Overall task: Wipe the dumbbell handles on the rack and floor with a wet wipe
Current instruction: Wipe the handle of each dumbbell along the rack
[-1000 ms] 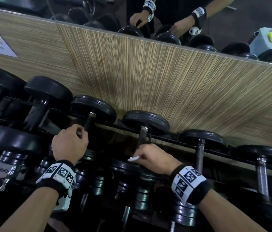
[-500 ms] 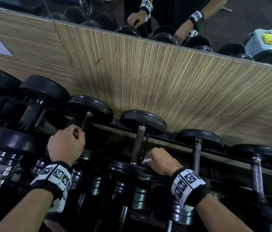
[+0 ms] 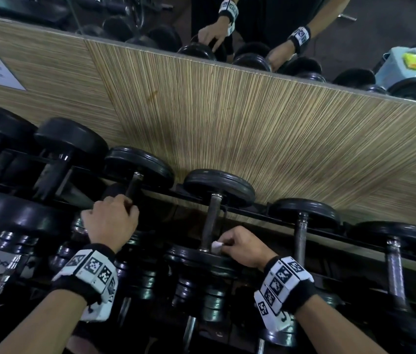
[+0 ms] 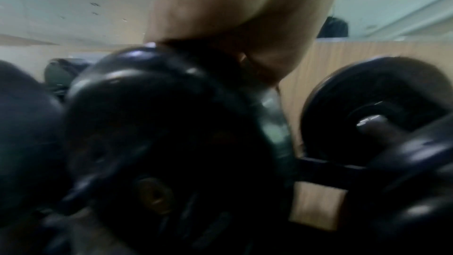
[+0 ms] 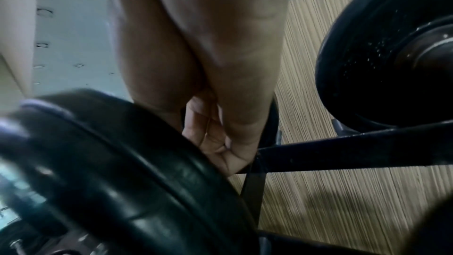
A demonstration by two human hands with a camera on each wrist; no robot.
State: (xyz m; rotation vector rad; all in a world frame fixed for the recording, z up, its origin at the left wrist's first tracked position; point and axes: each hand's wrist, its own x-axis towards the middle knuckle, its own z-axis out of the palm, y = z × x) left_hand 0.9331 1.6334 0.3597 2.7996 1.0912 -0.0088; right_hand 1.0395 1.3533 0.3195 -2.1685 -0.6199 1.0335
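Free room is seen along the bare metal handle (image 3: 211,221) above the right hand (image 3: 242,247), between the two black end plates. Passage behind the handle is blocked by the wood panel (image 3: 252,129) and the rack rail (image 3: 291,218). Left of the handle, the gap is taken by the left hand (image 3: 111,221). Right of it, room is left before the next dumbbell (image 3: 301,226). Below the handle, stacked dumbbells crowd the lower tier.

Gym: dumbbell rack (image 3: 240,209), black dumbbells (image 3: 218,186), wall mirror (image 3: 355,34).
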